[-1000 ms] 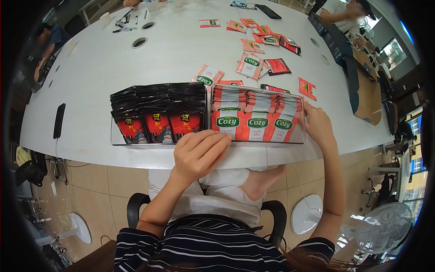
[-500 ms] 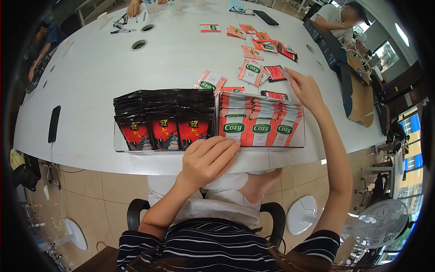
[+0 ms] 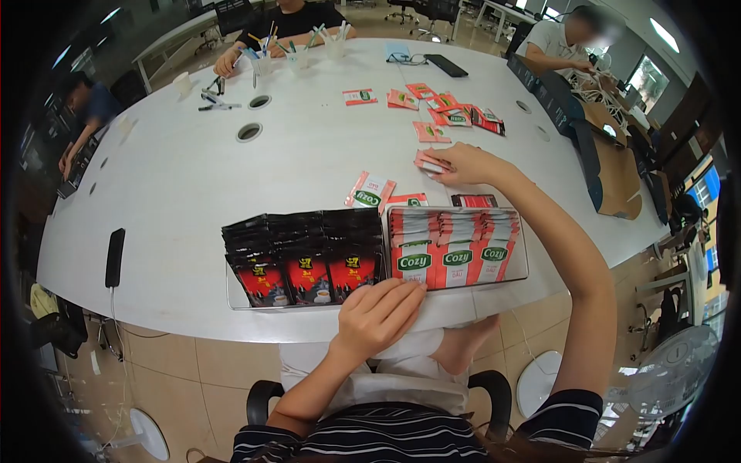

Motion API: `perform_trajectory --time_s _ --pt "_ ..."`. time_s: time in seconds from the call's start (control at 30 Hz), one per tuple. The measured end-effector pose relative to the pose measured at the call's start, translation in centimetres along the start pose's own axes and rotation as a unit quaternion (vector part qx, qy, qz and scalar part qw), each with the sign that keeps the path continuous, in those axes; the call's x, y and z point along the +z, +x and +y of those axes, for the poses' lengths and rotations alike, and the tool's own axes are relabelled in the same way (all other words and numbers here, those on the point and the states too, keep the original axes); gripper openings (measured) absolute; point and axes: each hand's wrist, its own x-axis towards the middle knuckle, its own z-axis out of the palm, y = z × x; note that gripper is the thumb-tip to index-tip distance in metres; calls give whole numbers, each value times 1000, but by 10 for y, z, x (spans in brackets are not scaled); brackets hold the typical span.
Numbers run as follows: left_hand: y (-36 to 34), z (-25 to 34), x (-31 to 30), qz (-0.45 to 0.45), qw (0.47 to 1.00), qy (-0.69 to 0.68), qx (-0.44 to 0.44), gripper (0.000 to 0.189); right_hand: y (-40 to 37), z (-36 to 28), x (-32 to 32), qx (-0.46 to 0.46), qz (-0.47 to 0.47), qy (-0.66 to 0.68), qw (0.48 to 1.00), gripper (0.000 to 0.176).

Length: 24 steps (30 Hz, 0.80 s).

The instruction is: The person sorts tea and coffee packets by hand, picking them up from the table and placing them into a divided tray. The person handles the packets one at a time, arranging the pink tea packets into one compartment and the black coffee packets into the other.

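Note:
A clear tray (image 3: 494,283) near the table edge holds two groups of sachets. Black-and-red G7 coffee sachets (image 3: 309,279) fill its left side, and pink Cozy tea sachets (image 3: 455,261) stand in rows on the right. My left hand (image 3: 380,315) rests against the tray's front, fingers stretched out side by side, thumb hidden. Behind the tray, my right hand (image 3: 468,164) has its fingers closed on pink Cozy sachets (image 3: 432,163), partly covering them. Between hand and tray lie a loose Cozy sachet (image 3: 370,190) and a black-red sachet (image 3: 474,201).
More loose sachets (image 3: 451,116) are scattered farther back, with a lone Cozy sachet (image 3: 360,97) to their left. Cups of pens (image 3: 297,58) stand at the far side near a co-worker. A black phone (image 3: 115,257) lies left; an open cardboard box (image 3: 614,174) sits right.
The view has tilted up. My right hand has moved left from beside the black-red sachet onto the loose Cozy sachets and closed on them. My left hand stays at the tray's front.

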Motion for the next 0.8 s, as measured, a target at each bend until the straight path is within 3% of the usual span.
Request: perform_trajectory --time_s 0.13,0.23,0.33,0.43,0.6,0.7,0.8 --pt "-1 0 1 5 1000 3 1 24 6 22 4 -87 30 60 994 52" --pt "-1 1 -1 0 1000 7 6 24 6 27 12 -73 69 51 994 49" --pt "-1 2 -1 7 1000 1 5 23 -1 13 2 44 17 44 998 50" --pt "-2 1 0 9 1000 -2 9 23 -4 20 17 -12 62 132 989 35" --pt "-4 2 2 17 1000 3 13 22 -16 0 24 -19 105 -73 992 34" --pt "-4 2 1 16 1000 2 15 23 -11 -2 22 51 109 -43 992 30" --pt "-5 2 1 22 1000 1 18 24 -13 0 16 23 208 -52 976 26"
